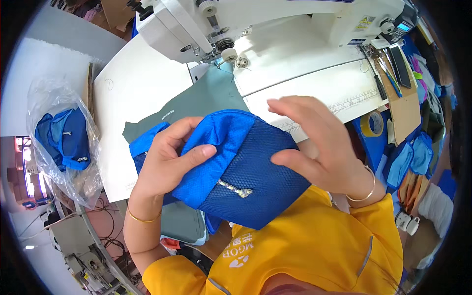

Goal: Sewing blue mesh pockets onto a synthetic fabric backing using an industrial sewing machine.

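A blue fabric piece with a mesh pocket (265, 167) is in front of me, a short light cord showing on its mesh. My left hand (169, 160) grips its left side, thumb on top of the bright blue band and the other fingers partly hidden. Above the piece's right edge, my right hand (319, 145) has thumb and fingers apart and holds nothing. A grey-green fabric panel (196, 101) lies beyond, its far end under the foot of a white sewing machine (172, 29). More blue fabric (142, 145) shows behind my left hand.
A clear plastic bag (42, 98) with blue pieces hangs at the left. On the white table's right end lie a phone (399, 66), a screwdriver (378, 83) and pens. Yellow tape (372, 124) and piled fabric are below. Grey fabric (182, 223) sits near my lap.
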